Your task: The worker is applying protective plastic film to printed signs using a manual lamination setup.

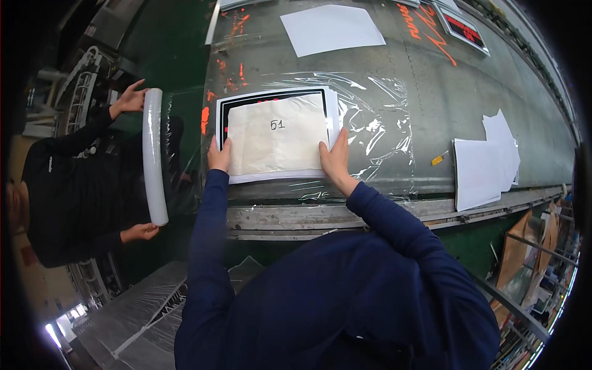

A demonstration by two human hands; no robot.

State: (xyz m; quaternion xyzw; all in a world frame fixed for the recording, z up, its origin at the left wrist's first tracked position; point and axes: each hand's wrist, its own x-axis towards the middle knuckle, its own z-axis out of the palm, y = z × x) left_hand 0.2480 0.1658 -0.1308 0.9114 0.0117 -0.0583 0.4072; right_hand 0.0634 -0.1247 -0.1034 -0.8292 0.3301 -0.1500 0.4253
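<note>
A stack of white sheets (333, 104) with a black-bordered print on top lies before me on clear plastic film (381, 125). Over the print rests a creased cream paper (277, 143) bearing a short handwritten mark. My left hand (218, 156) grips the stack's left edge, thumb on top. At the right edge my right hand (336, 157) holds the stack with its thumb near the cream paper's border. To the left, another person's hands (132, 98) hold a roll of clear film (155, 157) by its ends, and film stretches from it toward the table.
White sheets (333, 28) lie at the table's (434, 92) far side, more papers (478, 166) at the right. A small yellow item (438, 159) is beside those. A black-and-red framed panel (462, 28) sits far right. A metal rail (296, 217) edges the table near me.
</note>
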